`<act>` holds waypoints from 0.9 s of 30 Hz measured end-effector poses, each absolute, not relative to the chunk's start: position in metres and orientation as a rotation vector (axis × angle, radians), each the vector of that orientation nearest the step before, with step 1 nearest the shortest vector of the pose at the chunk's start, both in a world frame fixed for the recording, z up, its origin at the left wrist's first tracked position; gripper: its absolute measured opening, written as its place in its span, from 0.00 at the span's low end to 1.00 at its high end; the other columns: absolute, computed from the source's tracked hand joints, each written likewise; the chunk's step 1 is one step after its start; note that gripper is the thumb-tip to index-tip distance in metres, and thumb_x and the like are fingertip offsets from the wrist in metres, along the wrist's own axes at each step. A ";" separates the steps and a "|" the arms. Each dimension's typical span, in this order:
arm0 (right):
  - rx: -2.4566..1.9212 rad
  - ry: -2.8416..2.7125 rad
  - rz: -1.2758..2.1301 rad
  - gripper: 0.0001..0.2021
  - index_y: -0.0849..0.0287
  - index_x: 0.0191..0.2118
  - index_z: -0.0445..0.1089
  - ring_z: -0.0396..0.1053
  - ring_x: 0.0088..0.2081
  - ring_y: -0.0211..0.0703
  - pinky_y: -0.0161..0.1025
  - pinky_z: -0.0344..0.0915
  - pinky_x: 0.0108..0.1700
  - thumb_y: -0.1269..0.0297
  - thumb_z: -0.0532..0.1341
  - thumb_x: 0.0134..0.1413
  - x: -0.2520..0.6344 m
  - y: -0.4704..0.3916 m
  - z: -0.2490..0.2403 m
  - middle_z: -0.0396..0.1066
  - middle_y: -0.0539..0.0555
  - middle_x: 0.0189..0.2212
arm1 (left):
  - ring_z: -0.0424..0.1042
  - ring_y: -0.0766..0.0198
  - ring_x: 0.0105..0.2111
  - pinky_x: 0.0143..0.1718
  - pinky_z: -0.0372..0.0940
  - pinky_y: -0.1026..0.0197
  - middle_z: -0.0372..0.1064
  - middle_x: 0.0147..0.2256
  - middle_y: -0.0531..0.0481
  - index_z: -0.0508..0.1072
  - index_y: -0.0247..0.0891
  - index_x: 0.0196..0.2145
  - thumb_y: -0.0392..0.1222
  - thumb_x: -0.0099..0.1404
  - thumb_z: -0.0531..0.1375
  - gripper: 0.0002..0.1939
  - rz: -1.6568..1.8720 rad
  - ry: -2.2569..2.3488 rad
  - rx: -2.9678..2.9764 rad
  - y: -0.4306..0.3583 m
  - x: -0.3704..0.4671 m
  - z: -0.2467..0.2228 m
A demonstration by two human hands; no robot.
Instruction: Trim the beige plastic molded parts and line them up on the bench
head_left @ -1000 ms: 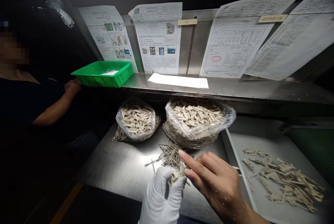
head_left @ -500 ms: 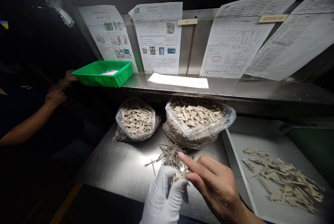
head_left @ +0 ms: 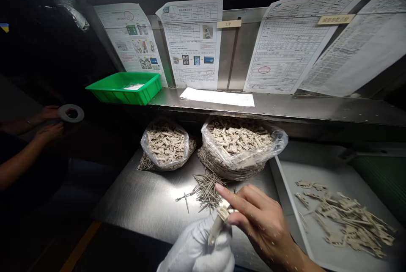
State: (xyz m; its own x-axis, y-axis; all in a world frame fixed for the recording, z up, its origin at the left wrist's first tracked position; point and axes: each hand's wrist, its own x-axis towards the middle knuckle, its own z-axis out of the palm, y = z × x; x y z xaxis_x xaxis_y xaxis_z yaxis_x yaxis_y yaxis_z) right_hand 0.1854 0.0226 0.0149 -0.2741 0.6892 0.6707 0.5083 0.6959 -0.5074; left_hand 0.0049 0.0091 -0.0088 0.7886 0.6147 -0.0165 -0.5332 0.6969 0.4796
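My left hand (head_left: 203, 244), in a white glove, is closed around a beige moulded plastic part (head_left: 218, 226), which stands tilted with its looped end up. My bare right hand (head_left: 261, 221) pinches at the upper end of that part with thumb and bent fingers, its index finger stretched forward. What exactly lies between the right fingertips is partly hidden. Just beyond both hands, a pile of thin greyish sticks (head_left: 207, 189) lies on the metal table (head_left: 142, 204).
Two clear bags full of beige parts, a smaller left bag (head_left: 165, 145) and a larger right bag (head_left: 241, 143), stand behind the pile. A grey tray (head_left: 292, 217) at right holds more parts. A green bin (head_left: 127, 90) sits on the shelf. At left, another person's hands hold a tape roll (head_left: 71, 113).
My left hand has turned and lowered, so more of the beige part shows. My right hand stays almost in place. The other person's hands moved away from the green bin, now with a tape roll.
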 end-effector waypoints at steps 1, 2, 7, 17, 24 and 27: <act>-0.928 -1.949 0.220 0.19 0.54 0.64 0.73 0.66 0.28 0.38 0.34 0.63 0.29 0.55 0.56 0.76 0.185 0.023 0.015 0.68 0.50 0.27 | 0.36 0.74 0.09 0.10 0.39 0.71 0.44 0.10 0.67 0.67 0.40 0.34 0.51 0.76 0.59 0.15 0.639 0.164 0.475 0.009 0.005 -0.011; -0.931 -1.958 0.209 0.19 0.55 0.63 0.73 0.66 0.28 0.38 0.34 0.63 0.29 0.55 0.56 0.76 0.185 0.023 0.015 0.68 0.50 0.27 | 0.36 0.73 0.09 0.10 0.39 0.71 0.44 0.10 0.67 0.67 0.40 0.33 0.51 0.76 0.59 0.15 0.631 0.158 0.475 0.009 0.005 -0.012; -0.936 -1.970 0.195 0.20 0.58 0.61 0.75 0.66 0.28 0.38 0.34 0.63 0.29 0.54 0.55 0.76 0.184 0.024 0.014 0.68 0.50 0.26 | 0.38 0.75 0.09 0.10 0.40 0.72 0.46 0.12 0.66 0.68 0.39 0.34 0.42 0.73 0.61 0.10 0.624 0.136 0.461 0.011 0.003 -0.011; -1.092 -1.931 0.409 0.23 0.57 0.65 0.66 0.72 0.31 0.40 0.33 0.69 0.32 0.51 0.57 0.74 0.195 0.029 0.014 0.72 0.50 0.31 | 0.47 0.72 0.15 0.18 0.49 0.69 0.49 0.12 0.63 0.65 0.41 0.28 0.67 0.70 0.59 0.27 0.693 0.514 0.501 0.010 0.007 0.010; -1.046 -2.300 0.271 0.19 0.53 0.67 0.63 0.73 0.33 0.41 0.36 0.69 0.34 0.68 0.49 0.78 0.211 0.033 0.042 0.74 0.52 0.36 | 0.73 0.70 0.22 0.18 0.57 0.72 0.76 0.30 0.51 0.69 0.37 0.35 0.65 0.65 0.66 0.26 0.903 0.869 0.742 0.012 0.008 0.020; -0.987 -2.421 0.258 0.18 0.52 0.65 0.66 0.71 0.29 0.40 0.35 0.64 0.28 0.65 0.51 0.77 0.215 0.034 0.060 0.71 0.49 0.30 | 0.75 0.69 0.22 0.19 0.60 0.72 0.78 0.31 0.51 0.66 0.39 0.37 0.64 0.66 0.65 0.25 0.954 0.899 0.776 0.010 0.008 0.016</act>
